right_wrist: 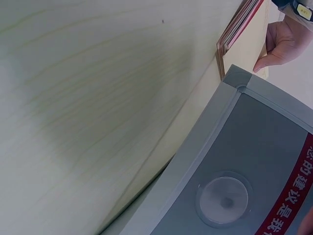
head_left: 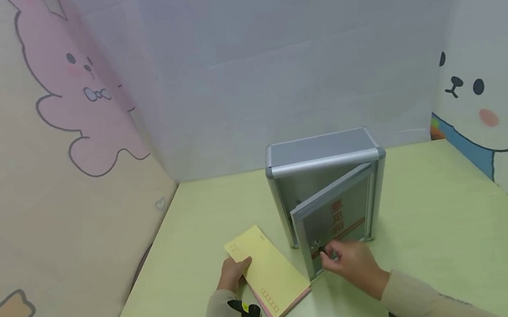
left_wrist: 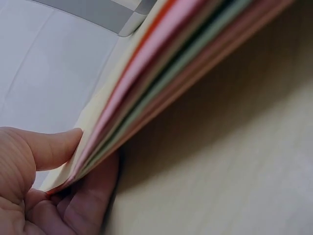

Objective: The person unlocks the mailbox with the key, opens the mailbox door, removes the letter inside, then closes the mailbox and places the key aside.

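Observation:
A stack of envelopes [head_left: 270, 268], yellow on top with pink and green edges beneath, is gripped at its left side by my left hand [head_left: 233, 272]. The thumb lies over the top and the fingers are curled underneath, as the left wrist view shows. To the right stands a silver-framed metal suggestion box [head_left: 325, 148], its front door [head_left: 342, 216] swung outward with red lettering on it. My right hand [head_left: 356, 266] pinches a small key with a black head [head_left: 321, 248] at the door's lock. The right wrist view shows the door's face close up with a red printed strip.
Pale wood-grain table [head_left: 441, 222] lies under everything. A light wall stands behind the box, with cartoon-printed walls left and right. The open door's lower corner comes close to the envelopes' right edge. A clear round disc [right_wrist: 224, 199] sits on the door.

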